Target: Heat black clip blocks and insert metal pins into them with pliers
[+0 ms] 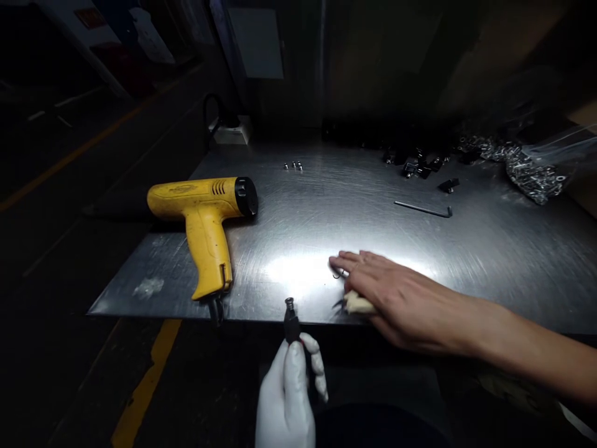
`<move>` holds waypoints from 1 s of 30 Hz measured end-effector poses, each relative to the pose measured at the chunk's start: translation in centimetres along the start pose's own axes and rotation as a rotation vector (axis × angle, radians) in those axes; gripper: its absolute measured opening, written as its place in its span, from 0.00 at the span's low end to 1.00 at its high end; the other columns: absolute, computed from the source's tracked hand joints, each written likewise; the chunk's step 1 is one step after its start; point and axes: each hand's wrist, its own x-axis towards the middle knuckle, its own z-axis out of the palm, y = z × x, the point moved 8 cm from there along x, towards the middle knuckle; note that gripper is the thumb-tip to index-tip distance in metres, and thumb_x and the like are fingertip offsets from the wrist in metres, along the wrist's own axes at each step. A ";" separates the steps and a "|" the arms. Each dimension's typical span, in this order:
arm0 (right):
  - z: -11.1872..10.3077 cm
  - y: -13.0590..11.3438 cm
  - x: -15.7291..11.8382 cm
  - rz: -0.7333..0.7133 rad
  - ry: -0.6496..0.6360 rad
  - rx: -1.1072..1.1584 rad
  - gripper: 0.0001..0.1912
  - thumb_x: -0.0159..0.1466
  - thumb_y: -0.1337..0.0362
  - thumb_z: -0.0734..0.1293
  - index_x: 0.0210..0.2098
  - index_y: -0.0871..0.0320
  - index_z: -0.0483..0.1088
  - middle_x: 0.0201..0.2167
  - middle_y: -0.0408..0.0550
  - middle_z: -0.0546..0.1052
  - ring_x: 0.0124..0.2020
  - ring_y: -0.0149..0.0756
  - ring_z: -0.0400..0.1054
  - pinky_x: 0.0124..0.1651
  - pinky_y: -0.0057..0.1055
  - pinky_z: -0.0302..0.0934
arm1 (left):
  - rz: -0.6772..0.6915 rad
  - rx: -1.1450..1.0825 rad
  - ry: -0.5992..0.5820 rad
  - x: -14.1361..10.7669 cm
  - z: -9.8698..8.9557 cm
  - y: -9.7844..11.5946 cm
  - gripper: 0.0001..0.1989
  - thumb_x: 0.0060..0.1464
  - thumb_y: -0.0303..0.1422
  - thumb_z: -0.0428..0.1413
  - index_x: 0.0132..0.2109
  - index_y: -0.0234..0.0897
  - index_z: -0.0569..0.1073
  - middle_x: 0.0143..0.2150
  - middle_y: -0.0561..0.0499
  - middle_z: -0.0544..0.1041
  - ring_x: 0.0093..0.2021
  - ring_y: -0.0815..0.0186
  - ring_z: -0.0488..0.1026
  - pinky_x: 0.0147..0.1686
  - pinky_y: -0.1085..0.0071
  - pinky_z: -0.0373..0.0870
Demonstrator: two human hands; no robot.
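In a white glove, my left hand (290,392) pinches a small dark part with a metal tip (291,314) upright at the table's front edge. My bare right hand (396,295) lies low over the table, fingers reaching left. Tucked under its thumb side is a cream-coloured tool with thin dark tips (358,303); its exact kind is hidden by the hand. A small dark ring (336,275) lies on the metal table (261,249) by the right fingertips.
On the left lies a yellow heat gun (205,205), its nozzle past the table edge. Several tiny metal pieces (293,165) stand behind. A hex key (422,209), dark clips (417,165) and a plastic bag of metal parts (534,171) are on the right. A power socket (233,132) sits at the back.
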 end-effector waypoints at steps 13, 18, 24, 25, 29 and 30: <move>3.6 -4.9 -7.2 -0.012 -0.124 -0.110 0.25 0.72 0.73 0.54 0.67 0.64 0.63 0.72 0.52 0.44 0.73 0.36 0.37 0.72 0.35 0.43 | -0.009 0.126 -0.009 -0.7 -0.1 -0.6 0.24 0.65 0.54 0.46 0.42 0.39 0.73 0.32 0.50 0.76 0.33 0.64 0.75 0.37 0.68 0.74; 6.4 -3.5 -10.6 0.056 -0.088 -0.165 0.25 0.73 0.74 0.51 0.67 0.64 0.62 0.72 0.55 0.48 0.71 0.47 0.48 0.68 0.49 0.58 | -0.073 0.013 -0.157 -1.0 1.9 -0.7 0.25 0.65 0.54 0.45 0.43 0.38 0.73 0.29 0.50 0.74 0.28 0.65 0.72 0.30 0.69 0.73; 6.2 -2.3 -12.3 0.168 0.133 -0.021 0.13 0.68 0.68 0.57 0.49 0.57 0.68 0.50 0.52 0.76 0.48 0.49 0.74 0.46 0.48 0.75 | -0.219 -0.260 -0.385 -1.7 4.4 -0.9 0.27 0.63 0.57 0.46 0.39 0.36 0.71 0.28 0.51 0.70 0.21 0.68 0.68 0.20 0.70 0.67; 5.3 -2.6 -12.5 0.152 0.209 -0.013 0.14 0.65 0.68 0.58 0.49 0.56 0.67 0.48 0.51 0.77 0.45 0.48 0.75 0.42 0.44 0.75 | -0.234 -0.282 -0.394 -1.8 4.6 -0.9 0.28 0.62 0.58 0.46 0.38 0.37 0.71 0.28 0.52 0.70 0.20 0.68 0.67 0.20 0.70 0.66; 1.0 -1.5 -13.0 0.152 0.429 -0.160 0.24 0.64 0.67 0.59 0.60 0.55 0.59 0.47 0.52 0.77 0.44 0.50 0.75 0.37 0.40 0.73 | -0.290 -0.249 -0.347 -1.7 3.9 0.2 0.29 0.57 0.61 0.51 0.36 0.37 0.70 0.25 0.53 0.69 0.19 0.71 0.65 0.20 0.72 0.61; 0.0 -0.3 -13.0 0.185 0.444 -0.195 0.24 0.66 0.67 0.60 0.61 0.55 0.58 0.47 0.53 0.76 0.44 0.51 0.74 0.37 0.41 0.72 | -0.281 -0.193 -0.325 -1.5 3.2 1.1 0.29 0.57 0.61 0.52 0.35 0.37 0.70 0.24 0.53 0.69 0.20 0.71 0.65 0.21 0.73 0.60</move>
